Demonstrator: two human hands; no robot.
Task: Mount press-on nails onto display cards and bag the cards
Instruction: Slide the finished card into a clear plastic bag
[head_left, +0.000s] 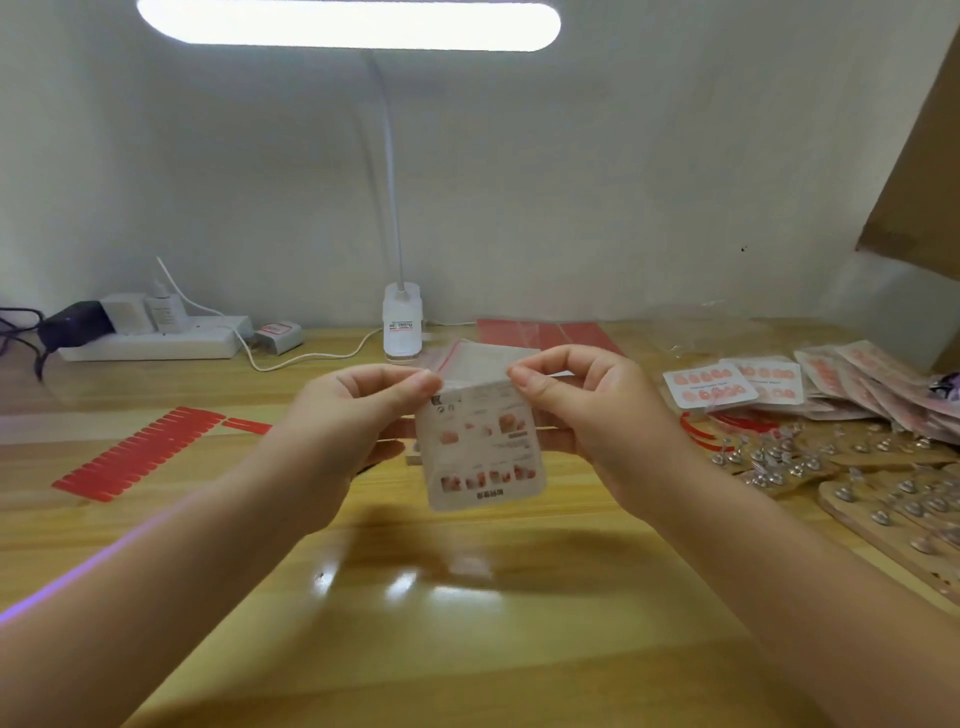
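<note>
Two bare hands hold a printed display card (480, 452) upright above a wooden table (467, 623); the left hand (358, 415) and right hand (587, 410) each pinch a top corner between thumb and forefinger, at what seems to be the red-striped mouth of a clear bag (483, 361), though blur makes this uncertain. To the right lie finished bagged cards (852, 379) and wooden boards of nails (904, 504); red adhesive strips (140, 452) sit left, a lamp (402, 322) behind
</note>
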